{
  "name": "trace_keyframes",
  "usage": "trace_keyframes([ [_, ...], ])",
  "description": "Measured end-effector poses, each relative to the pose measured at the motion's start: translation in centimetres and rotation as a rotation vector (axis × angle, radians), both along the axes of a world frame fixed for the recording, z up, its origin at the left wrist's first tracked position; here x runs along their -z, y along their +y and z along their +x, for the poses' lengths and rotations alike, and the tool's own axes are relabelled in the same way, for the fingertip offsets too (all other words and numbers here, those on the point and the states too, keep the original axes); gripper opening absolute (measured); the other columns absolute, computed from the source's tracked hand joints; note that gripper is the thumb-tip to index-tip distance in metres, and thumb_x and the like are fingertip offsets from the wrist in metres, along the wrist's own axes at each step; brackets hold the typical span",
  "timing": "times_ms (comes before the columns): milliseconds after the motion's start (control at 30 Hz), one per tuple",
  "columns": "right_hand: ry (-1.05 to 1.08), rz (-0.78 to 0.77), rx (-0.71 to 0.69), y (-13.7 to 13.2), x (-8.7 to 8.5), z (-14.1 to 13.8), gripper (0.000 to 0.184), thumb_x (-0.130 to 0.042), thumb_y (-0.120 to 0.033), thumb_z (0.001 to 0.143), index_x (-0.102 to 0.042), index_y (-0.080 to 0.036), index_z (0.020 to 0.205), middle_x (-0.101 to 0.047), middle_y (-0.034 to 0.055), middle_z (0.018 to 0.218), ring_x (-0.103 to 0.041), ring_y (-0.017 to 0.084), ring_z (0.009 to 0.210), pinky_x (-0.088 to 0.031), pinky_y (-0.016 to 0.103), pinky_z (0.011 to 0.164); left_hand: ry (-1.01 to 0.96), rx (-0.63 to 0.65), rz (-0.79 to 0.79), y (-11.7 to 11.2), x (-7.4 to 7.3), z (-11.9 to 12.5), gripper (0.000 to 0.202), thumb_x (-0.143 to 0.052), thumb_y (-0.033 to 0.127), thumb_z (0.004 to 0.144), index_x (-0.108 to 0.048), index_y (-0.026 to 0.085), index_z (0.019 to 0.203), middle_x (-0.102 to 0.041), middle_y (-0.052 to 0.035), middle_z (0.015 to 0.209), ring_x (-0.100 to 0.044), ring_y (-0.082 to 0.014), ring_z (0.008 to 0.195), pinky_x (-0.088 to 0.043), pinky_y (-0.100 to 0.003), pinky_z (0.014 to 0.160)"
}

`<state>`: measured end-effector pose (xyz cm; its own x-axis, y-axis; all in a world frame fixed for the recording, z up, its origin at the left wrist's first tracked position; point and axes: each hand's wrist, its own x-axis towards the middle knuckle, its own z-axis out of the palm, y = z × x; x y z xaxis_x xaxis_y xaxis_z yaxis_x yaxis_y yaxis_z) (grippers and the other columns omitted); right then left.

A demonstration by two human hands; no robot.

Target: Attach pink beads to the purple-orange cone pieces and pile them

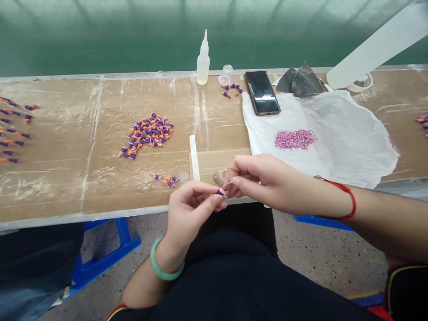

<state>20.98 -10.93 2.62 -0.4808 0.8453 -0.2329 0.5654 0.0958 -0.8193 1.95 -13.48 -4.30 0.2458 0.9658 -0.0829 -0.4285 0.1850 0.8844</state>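
Note:
Between thumb and fingers, my left hand (194,207) pinches a small purple and orange figurine (220,191) with a pink end facing up. My right hand (250,178) is closed in a pinch close beside it, with a tiny piece at its fingertips too small to name. Just behind my fingers sits a small round clear dish (220,177) on a cardboard piece (230,156). A few similar figurines (166,180) lie left of my left hand. Many tiny pink pieces (295,139) are spread on a white cloth (341,129) beyond my right hand.
A large pile of figurines (149,133) lies left of centre, with rows of more (13,131) at the far left. Along the back stand a dropper bottle (203,62), a clear cup (226,75), a phone (262,92) and a tape roll (363,83). A white strip (194,158) lies centrally.

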Motion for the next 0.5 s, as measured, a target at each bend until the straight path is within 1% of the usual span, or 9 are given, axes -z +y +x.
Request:
trace_keyframes([
  [67, 0.133, -0.175, 0.036, -0.5, -0.1, -0.2, 0.013, -0.047, -0.025, 0.095, -0.047, -0.023, 0.083, -0.069, 0.0009, 0.079, -0.065, 0.014, 0.070, -0.048, 0.025, 0.060, -0.043, 0.014, -0.008, -0.3, -0.2, 0.2, 0.006, -0.085, 0.021, 0.078, -0.079, 0.022, 0.080, -0.078, 0.0022, 0.072, -0.075, -0.0108, 0.059, -0.062, -0.013, 0.057],
  [133, 0.198, -0.245, 0.045, -0.8, -0.1, -0.3, 0.011, -0.049, -0.026, 0.095, -0.048, -0.022, 0.084, -0.070, 0.0009, 0.078, -0.065, 0.014, 0.069, -0.049, 0.025, 0.059, -0.071, 0.020, -0.013, -0.5, -0.4, 0.4, 0.007, -0.085, 0.019, 0.079, -0.079, 0.023, 0.081, -0.080, 0.0027, 0.075, -0.076, -0.0108, 0.061, -0.063, -0.013, 0.059],
  [300, 0.228, -0.222, 0.036, -1.2, -0.2, -0.2, 0.011, -0.050, -0.024, 0.093, -0.049, -0.022, 0.083, -0.069, 0.0013, 0.078, -0.065, 0.013, 0.070, -0.050, 0.024, 0.060, -0.090, 0.020, -0.008, -0.6, -0.5, 0.6, 0.008, -0.084, 0.018, 0.080, -0.080, 0.023, 0.083, -0.081, 0.0025, 0.078, -0.076, -0.0103, 0.061, -0.063, -0.012, 0.060],
  [500, 0.205, -0.121, 0.015, -1.5, -0.1, 0.0, 0.012, -0.049, -0.022, 0.092, -0.047, -0.021, 0.081, -0.063, -0.0003, 0.073, -0.059, 0.011, 0.066, -0.047, 0.022, 0.056, -0.075, 0.005, 0.026, -0.6, -0.7, 0.6, 0.008, -0.085, 0.017, 0.079, -0.080, 0.022, 0.083, -0.080, 0.0020, 0.077, -0.076, -0.0110, 0.061, -0.064, -0.013, 0.060],
])
